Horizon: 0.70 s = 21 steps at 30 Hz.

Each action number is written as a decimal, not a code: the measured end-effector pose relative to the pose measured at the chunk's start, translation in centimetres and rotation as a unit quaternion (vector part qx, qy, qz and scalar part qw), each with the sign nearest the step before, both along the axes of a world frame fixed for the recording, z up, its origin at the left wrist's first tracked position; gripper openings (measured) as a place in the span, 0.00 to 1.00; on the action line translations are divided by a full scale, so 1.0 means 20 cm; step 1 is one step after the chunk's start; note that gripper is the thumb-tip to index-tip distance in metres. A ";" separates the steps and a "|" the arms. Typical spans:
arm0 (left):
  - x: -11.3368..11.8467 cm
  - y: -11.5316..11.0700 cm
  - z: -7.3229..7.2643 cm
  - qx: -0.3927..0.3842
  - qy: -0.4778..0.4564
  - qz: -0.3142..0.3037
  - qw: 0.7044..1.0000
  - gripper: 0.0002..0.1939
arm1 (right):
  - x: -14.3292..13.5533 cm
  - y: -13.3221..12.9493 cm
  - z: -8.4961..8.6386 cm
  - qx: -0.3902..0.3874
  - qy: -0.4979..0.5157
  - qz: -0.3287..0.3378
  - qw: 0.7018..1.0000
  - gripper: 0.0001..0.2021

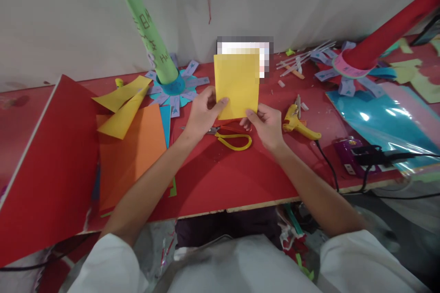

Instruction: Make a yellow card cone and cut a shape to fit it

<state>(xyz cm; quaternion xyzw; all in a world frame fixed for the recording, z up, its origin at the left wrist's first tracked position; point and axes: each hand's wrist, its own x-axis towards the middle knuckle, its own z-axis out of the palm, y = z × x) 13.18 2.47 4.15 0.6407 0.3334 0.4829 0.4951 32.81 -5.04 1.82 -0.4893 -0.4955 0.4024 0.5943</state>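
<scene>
Upright above the red table (220,183), a yellow sheet of paper (237,84) is held between both hands. My left hand (205,112) pinches its lower left edge with the thumb in front. At the lower right corner, my right hand (265,123) grips it the same way. Scissors with yellow and red handles (237,146) lie on the table just below the sheet. A yellow glue gun (298,124) rests to the right of my right hand.
Orange sheets (132,160), yellow pieces (125,116) and a red board (51,169) are at the left. A green paper tube (147,27) and a red tube (388,31) stand behind. Blue film (381,118) and a purple power block (349,153) with cables lie right.
</scene>
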 end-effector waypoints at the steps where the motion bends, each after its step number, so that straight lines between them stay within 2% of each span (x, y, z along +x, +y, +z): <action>1: 0.00 0.00 0.00 -0.008 -0.001 0.000 1.000 0.25 | 0.00 0.00 0.01 0.002 -0.006 -0.006 1.000 0.26; 5: 0.02 0.00 -0.04 -0.053 -0.011 -0.006 0.999 0.28 | -0.01 -0.01 0.01 0.011 -0.038 -0.031 0.999 0.26; 7: 0.03 0.00 -0.05 -0.077 -0.020 -0.030 0.996 0.30 | 0.00 -0.01 0.00 0.030 -0.057 -0.058 0.996 0.26; 9: 0.01 0.04 -0.04 -0.065 -0.019 -0.050 0.996 0.32 | 0.02 0.00 -0.01 0.051 -0.073 -0.084 0.992 0.25; 11: -0.05 0.08 0.02 0.001 -0.011 -0.033 0.999 0.32 | 0.05 0.00 -0.02 0.057 -0.081 -0.082 0.992 0.24; 12: -0.09 0.09 0.07 0.061 -0.007 0.013 0.998 0.32 | 0.06 0.01 -0.01 0.054 -0.085 -0.064 0.993 0.23; 14: -0.17 0.09 0.20 0.124 0.003 0.042 0.991 0.32 | 0.08 0.01 0.00 0.048 -0.104 -0.006 0.993 0.21; 16: -0.21 0.05 0.33 0.261 0.143 0.051 0.953 0.25 | 0.07 0.00 0.02 0.060 -0.133 0.068 0.987 0.19; 18: -0.20 -0.03 0.41 0.309 0.274 -0.019 0.910 0.18 | 0.05 -0.01 0.04 0.084 -0.157 0.136 0.975 0.18; 19: -0.18 -0.07 0.42 0.322 0.304 -0.050 0.895 0.15 | 0.04 -0.02 0.05 0.095 -0.164 0.157 0.969 0.18; 21: -0.14 -0.13 0.40 0.300 0.359 -0.073 0.881 0.10 | 0.02 -0.04 0.06 0.102 -0.172 0.167 0.965 0.16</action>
